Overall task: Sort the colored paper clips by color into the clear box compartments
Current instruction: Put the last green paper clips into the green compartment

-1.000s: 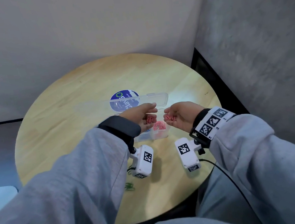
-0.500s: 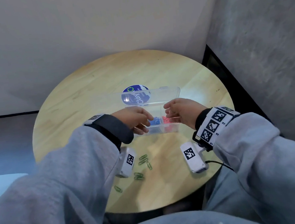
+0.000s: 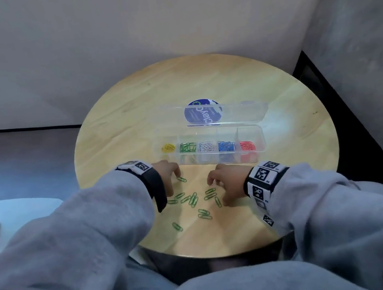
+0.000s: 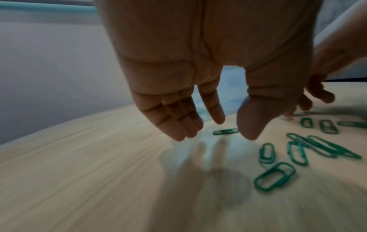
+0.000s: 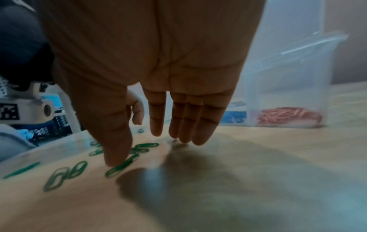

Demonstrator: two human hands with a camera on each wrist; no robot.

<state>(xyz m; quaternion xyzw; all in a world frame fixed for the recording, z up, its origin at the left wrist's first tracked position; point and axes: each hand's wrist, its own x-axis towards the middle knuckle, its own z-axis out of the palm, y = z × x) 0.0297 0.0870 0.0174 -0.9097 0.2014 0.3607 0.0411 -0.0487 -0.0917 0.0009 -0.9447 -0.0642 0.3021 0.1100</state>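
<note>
A clear box [image 3: 259, 135] lies open on the round wooden table [image 3: 201, 82], its compartments holding yellow [image 3: 168, 147], green [image 3: 187, 147], white [image 3: 206, 146], blue [image 3: 226, 145] and red clips [image 3: 247, 146]. Several loose green clips [image 3: 193, 198] lie on the table in front of it. My left hand [image 3: 168, 172] hovers with straight fingers over one green clip [image 4: 225, 131], holding nothing. My right hand [image 3: 225, 180] is spread low beside the clips, its thumb [image 5: 117, 150] down at a green clip [image 5: 121, 166].
The box lid [image 3: 230, 112] lies flat behind the box with a round blue label [image 3: 202, 116]. A grey wall stands behind and to the right. The table's near edge [image 3: 213, 256] is just above my lap.
Both hands have drawn back from the red compartment of the box to the loose green clips in front of it. The red clips they held are gone from the hands.
</note>
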